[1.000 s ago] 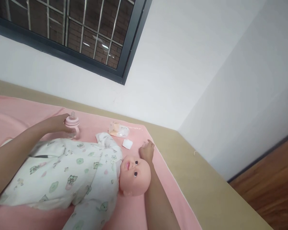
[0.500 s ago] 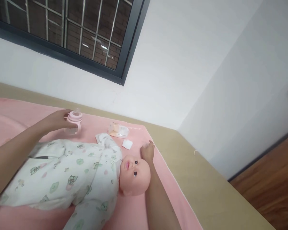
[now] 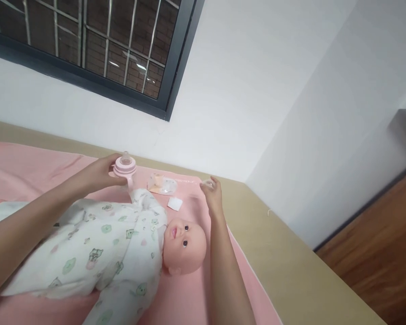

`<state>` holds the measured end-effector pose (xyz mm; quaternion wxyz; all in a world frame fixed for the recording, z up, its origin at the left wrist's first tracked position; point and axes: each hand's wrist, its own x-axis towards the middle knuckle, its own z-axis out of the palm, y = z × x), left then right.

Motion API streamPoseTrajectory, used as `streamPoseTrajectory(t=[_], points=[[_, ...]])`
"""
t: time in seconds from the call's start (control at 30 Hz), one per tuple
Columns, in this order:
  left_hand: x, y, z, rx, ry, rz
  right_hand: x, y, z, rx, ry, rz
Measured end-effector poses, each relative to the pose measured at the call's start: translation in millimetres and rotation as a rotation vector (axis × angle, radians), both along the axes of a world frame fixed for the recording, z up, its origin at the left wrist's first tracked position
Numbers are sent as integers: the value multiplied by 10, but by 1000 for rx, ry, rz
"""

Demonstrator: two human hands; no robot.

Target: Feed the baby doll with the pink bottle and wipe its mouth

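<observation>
A pink-topped baby bottle point(image 3: 125, 168) with a clear teat and a side handle is gripped by my left hand point(image 3: 104, 174), upright above the doll's body. My right hand point(image 3: 213, 194) pinches a small clear cap point(image 3: 209, 183), raised over the far corner of the pink cloth. Between the two hands lie a baby doll's raised sleeve, a small white square pad point(image 3: 174, 204) and a clear and orange printed packet point(image 3: 162, 184). The baby doll point(image 3: 186, 246), in a white printed outfit, lies on its back with its head beside my right forearm.
The pink cloth point(image 3: 179, 298) covers much of a light wooden tabletop point(image 3: 267, 253). White walls rise behind and to the right, with a barred, dark-framed window point(image 3: 164, 101) at upper left. A brown wooden surface point(image 3: 375, 253) shows at far right.
My left hand has carried the bottle to the right, closer to the packet. My right hand has lifted from the cloth with the clear cap. The view has shifted slightly.
</observation>
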<state>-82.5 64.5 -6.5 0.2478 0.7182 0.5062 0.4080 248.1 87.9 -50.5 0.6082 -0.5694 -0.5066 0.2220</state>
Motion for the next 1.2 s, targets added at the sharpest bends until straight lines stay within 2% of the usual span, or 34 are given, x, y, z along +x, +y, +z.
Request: streamPoseTrajectory(t=[0.1, 0.17, 0.23, 0.33, 0.47, 0.6, 0.87, 1.2], points=[[136, -109, 45, 8, -44, -85, -205, -204, 354, 122, 93, 156], [203, -186, 83, 14, -32, -119, -387, -405, 554, 180, 134, 327], [260, -265, 125, 27, -3, -139, -586, -623, 701, 219, 157, 483], [346, -395, 173, 74, 15, -204, -865, -893, 809, 259, 126, 586], [467, -582, 193, 77, 11, -251, -1090, -1058, 802, 315, 22, 578], [540, -708, 195, 33, 3, -237, -1141, -1093, 756, 321, -118, 540], [494, -723, 232, 29, -57, -198, -1145, -1086, 693, 251, -260, 588], [486, -750, 286, 39, 45, -169, -1167, -1090, 656, 205, -234, 598]])
